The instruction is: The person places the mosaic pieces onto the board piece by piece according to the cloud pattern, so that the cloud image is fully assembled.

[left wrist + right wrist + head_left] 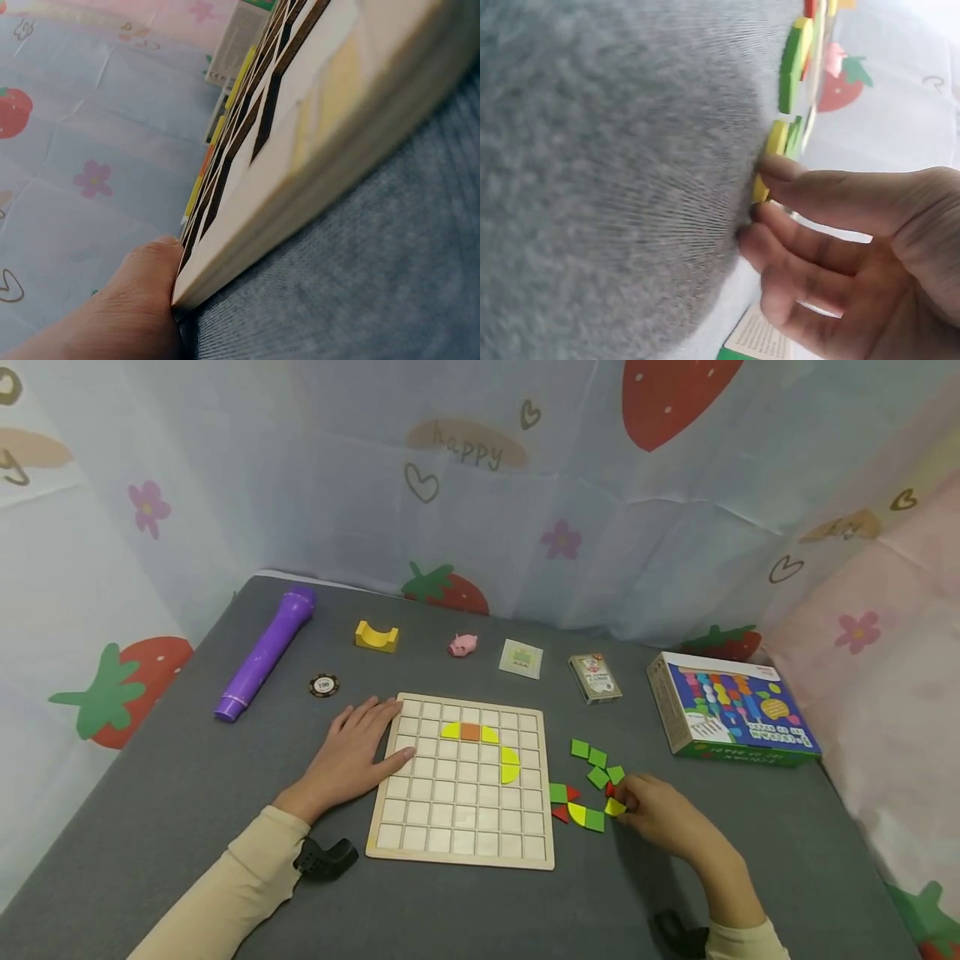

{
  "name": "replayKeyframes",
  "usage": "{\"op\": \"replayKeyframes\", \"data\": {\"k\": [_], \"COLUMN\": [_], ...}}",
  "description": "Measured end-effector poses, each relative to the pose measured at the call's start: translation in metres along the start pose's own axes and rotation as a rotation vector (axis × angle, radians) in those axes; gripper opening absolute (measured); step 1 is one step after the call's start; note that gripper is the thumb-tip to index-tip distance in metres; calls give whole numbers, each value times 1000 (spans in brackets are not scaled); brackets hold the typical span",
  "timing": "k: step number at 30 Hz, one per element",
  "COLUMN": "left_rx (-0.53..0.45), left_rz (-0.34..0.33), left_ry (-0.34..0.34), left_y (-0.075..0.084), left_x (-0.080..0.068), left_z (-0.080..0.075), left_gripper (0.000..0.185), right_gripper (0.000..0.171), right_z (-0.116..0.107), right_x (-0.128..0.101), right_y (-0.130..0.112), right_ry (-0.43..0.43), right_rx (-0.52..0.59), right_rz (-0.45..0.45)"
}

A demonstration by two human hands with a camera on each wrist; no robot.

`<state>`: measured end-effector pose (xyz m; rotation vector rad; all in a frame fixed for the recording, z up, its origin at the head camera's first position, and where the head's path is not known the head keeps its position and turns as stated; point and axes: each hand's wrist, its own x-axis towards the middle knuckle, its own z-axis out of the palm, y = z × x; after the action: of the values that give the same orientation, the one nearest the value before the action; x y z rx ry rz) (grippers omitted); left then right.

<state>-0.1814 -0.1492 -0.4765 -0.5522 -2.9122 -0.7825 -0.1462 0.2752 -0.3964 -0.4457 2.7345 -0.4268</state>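
A wooden grid board (465, 858) lies on the table, with an orange square tile (470, 732) and several yellow quarter-round tiles (510, 773) set in its cells. My left hand (352, 760) rests on the board's upper left edge, fingers extended; in the left wrist view the thumb (146, 277) lies against the rim. Right of the board, my right hand (663, 814) pinches a yellow quarter-round tile (615, 807) between thumb and fingers, low at the tabletop. Loose green square tiles (580, 748) and red triangular tiles (560, 813) lie between that hand and the board.
Along the back are a purple microphone-shaped object (266, 656), a poker chip (324, 685), a yellow arch block (377, 637), a pink pig figure (462, 645), a square card (521, 659) and a playing-card box (595, 678). A colourful toy box (735, 710) sits at the right.
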Motion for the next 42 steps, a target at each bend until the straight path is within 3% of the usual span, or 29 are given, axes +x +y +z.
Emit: {"op": "replayKeyframes", "data": {"k": [6,20,28,37,42], "left_rx": [-1,-15,-7,-5,-7], "left_rz": [5,-5,3,19,25], "left_ry": [-4,6,5,18,27], "left_y": [1,1,1,1,0], "left_x": [0,-1,-1,-1,-2], "left_z": [1,-2,-1,-2,0], "left_gripper": [77,77,77,75,75], "right_gripper": [18,25,20,20,23], "right_z": [4,8,5,-7,-9], "right_x": [3,6,7,19,36], "right_y": [-1,-2,-5,-25,-53], "right_ry": [3,60,41,146,111], "right_rx": [38,-30,-50,-74,-40], "right_rz": [-47,-119,-52,-146,-200]}}
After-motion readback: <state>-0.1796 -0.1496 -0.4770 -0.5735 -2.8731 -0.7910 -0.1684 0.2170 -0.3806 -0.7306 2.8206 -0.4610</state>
